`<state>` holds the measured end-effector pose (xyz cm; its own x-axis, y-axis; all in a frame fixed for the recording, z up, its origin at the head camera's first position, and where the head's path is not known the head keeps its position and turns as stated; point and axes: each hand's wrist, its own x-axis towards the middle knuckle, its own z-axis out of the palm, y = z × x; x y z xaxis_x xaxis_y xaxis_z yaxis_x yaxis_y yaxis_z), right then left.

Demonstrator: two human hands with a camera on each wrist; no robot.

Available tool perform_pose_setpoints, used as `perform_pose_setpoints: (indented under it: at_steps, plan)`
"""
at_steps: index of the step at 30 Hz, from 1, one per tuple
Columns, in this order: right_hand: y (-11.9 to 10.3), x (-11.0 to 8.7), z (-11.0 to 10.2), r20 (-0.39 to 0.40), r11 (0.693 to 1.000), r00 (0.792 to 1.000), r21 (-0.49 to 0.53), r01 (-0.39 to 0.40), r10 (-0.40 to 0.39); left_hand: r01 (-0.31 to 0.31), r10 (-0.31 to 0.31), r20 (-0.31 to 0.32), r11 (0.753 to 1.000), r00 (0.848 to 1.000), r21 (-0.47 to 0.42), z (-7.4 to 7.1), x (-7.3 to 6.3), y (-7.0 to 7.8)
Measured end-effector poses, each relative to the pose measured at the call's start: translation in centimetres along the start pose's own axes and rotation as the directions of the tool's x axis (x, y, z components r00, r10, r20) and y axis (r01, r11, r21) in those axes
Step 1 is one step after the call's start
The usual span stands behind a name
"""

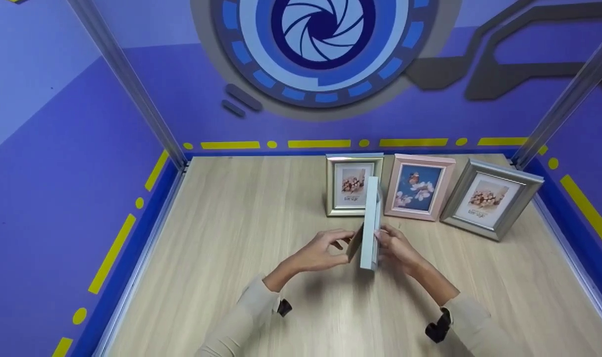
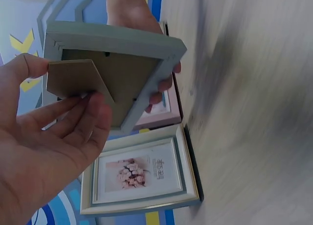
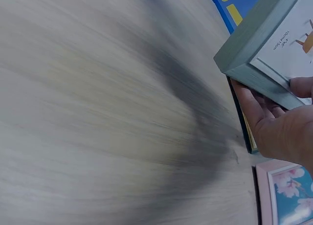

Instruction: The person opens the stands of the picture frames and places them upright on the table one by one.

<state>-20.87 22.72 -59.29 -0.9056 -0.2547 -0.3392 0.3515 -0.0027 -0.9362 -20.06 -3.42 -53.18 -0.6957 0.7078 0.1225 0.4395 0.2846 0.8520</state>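
A pale blue-green picture frame point(image 1: 368, 228) is held upright, edge-on to the head view, above the table. My right hand point(image 1: 401, 249) grips it by its side, thumb on the front and fingers behind the edge, as the right wrist view shows. The frame's front there bears a white print with "4"x6" 10cmx15cm" lettering. At the back, my left hand point(image 2: 54, 122) pinches the brown stand flap point(image 2: 73, 77) between thumb and fingers. This flap is tilted away from the brown backing board point(image 2: 129, 78).
Behind stand a gold picture frame point(image 1: 330, 188), a pink one point(image 1: 444, 188) and a silver-grey one point(image 1: 516, 206) on the wood-grain table point(image 1: 241, 208). The held frame overlaps the gold one in the head view. Blue printed panels point(image 1: 157, 99) enclose the table's back and sides.
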Motion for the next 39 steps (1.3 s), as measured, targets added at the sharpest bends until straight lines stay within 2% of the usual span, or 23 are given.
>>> perform_pose_setpoints:
  at_steps: [5, 9, 14, 17, 20, 23, 27, 32, 36, 39]
  plan:
    - [0.0, 0.0, -0.6, 0.077, 0.999, 0.996, 0.031, 0.04, -0.042, -0.012, 0.012, 0.018, 1.0, 1.0, 0.011, -0.8, 0.0, -0.4]
    - [0.2, 0.0, -1.0, 0.141, 0.997, 0.987, 0.038, 0.071, -0.076, -0.046, 0.045, 0.041, 0.999, 0.998, 0.017, -1.5, 0.0, -0.7]
    - [0.3, 0.0, -1.2, 0.144, 0.998, 0.987, 0.023, 0.067, -0.069, -0.056, 0.054, 0.098, 0.998, 0.994, 0.02, -2.0, 0.0, -1.0]
    - [0.3, 0.0, -1.2, 0.121, 0.998, 0.991, 0.023, 0.051, -0.054, -0.053, 0.05, 0.096, 0.998, 0.994, 0.028, -1.9, 0.0, -1.0]
    - [0.2, -0.1, -0.9, 0.061, 0.999, 0.998, 0.013, 0.03, -0.031, -0.071, 0.069, 0.049, 0.997, 0.996, 0.038, -1.6, 0.0, -0.8]
    - [-0.1, -0.2, -0.3, -0.053, 0.999, 0.998, -0.026, 0.028, -0.029, -0.099, 0.099, -0.004, 0.993, 0.995, 0.058, -1.3, 0.0, -0.5]
    - [-0.2, -0.4, 0.6, -0.206, 0.99, 0.974, -0.122, 0.074, -0.098, -0.09, 0.096, -0.064, 0.993, 0.993, 0.081, -0.5, 0.4, -0.1]
    - [-0.2, -0.5, 1.4, -0.332, 0.983, 0.934, -0.165, 0.083, -0.134, -0.009, 0.022, -0.17, 0.997, 0.985, 0.074, 0.5, 0.6, -0.5]
    - [-0.2, -0.3, 2.0, -0.377, 0.981, 0.914, -0.167, 0.093, -0.151, 0.065, -0.04, -0.274, 0.994, 0.961, 0.084, 0.6, 0.2, -1.2]
    - [-0.1, -0.2, 2.3, -0.411, 0.978, 0.894, -0.171, 0.119, -0.181, 0.096, -0.076, -0.308, 0.994, 0.948, 0.052, 0.6, -0.1, -1.9]
